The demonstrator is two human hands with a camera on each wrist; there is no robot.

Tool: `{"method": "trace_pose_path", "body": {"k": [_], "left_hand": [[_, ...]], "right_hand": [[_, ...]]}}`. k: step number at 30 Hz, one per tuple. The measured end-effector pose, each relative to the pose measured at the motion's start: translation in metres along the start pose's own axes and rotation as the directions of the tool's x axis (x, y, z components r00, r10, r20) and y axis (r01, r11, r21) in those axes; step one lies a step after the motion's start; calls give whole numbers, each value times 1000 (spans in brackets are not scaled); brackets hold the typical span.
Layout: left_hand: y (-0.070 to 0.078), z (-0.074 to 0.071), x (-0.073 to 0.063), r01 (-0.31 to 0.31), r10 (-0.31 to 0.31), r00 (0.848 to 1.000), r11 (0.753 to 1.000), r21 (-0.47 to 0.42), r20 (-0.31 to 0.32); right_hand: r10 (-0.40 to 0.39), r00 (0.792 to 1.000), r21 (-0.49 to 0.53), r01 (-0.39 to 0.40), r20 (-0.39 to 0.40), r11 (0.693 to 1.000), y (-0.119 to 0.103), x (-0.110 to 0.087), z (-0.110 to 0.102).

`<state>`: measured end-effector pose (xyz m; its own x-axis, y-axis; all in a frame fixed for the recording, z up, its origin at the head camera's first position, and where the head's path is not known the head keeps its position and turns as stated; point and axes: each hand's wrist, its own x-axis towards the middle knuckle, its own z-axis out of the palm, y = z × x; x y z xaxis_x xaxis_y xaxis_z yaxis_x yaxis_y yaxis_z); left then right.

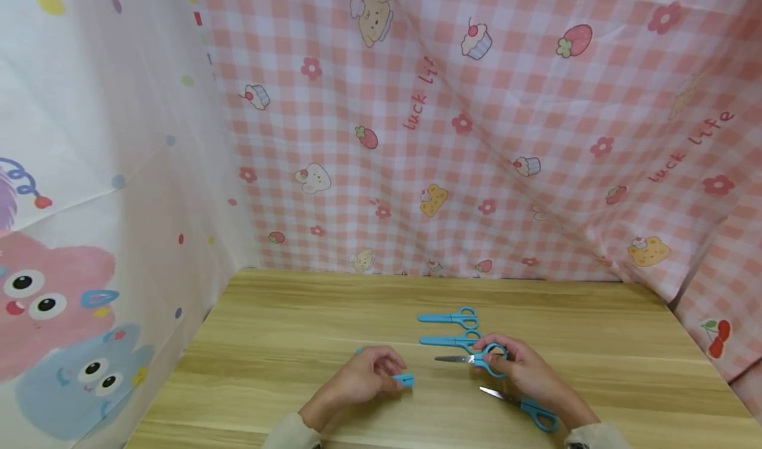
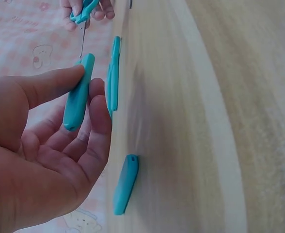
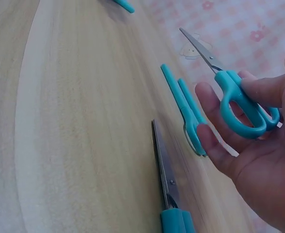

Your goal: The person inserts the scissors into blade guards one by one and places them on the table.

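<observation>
My left hand [image 1: 364, 377] pinches a turquoise scissors blade cover [image 2: 79, 94] between thumb and fingers, raised off the table in the left wrist view. Across from it, my right hand [image 1: 530, 373] grips small scissors [image 3: 227, 82] by their turquoise handles. Their bare metal blades point left, toward the cover, with a gap between in the head view. A second blade cover [image 2: 126, 184] lies on the table by the left hand, mostly hidden behind it in the head view. Below the right hand lies another uncovered pair of scissors [image 1: 538, 414].
Two covered pairs of scissors, a far pair [image 1: 443, 317] and a nearer pair [image 1: 440, 340], lie side by side beyond the right hand. The wooden table [image 1: 286, 317] ends at a pink checked cloth [image 1: 333, 231] behind and a white printed cloth [image 1: 149, 237] on the left.
</observation>
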<state>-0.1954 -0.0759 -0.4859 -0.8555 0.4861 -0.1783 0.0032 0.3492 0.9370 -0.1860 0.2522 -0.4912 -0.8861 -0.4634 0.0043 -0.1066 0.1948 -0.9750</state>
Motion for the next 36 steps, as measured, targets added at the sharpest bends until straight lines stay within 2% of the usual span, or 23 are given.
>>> {"method": "trace_pose_path", "body": {"k": [3,7,12,18,23,31,36], "left_hand": [[1,-2,0,-16,15,1000,1000,-14,-15],[1,-4,-1,-38,37,999,999,-32,-25],[1,-7,-1,-45,44,999,999,-30,-31],[4,-6,-1,-67,65,997,997,-36,-32],[8,-4,2,-73,72,996,997,-33,-57],[14,1,9,-89,85,991,996,-31,-101],[14,3,11,-99,92,989,994,-50,-113]], "right_hand": [[-6,1000,37,5,10,999,-2,-2,0],[-18,1000,29,17,10,999,-4,-6,0],[-29,999,16,30,-18,999,-5,-9,-1],[1,999,49,1,-49,999,-8,-14,-2],[23,996,61,-18,-85,998,-13,-17,-2],[-24,990,55,33,-142,998,-17,-19,-1],[-17,985,62,28,-171,998,-17,-18,0]]}}
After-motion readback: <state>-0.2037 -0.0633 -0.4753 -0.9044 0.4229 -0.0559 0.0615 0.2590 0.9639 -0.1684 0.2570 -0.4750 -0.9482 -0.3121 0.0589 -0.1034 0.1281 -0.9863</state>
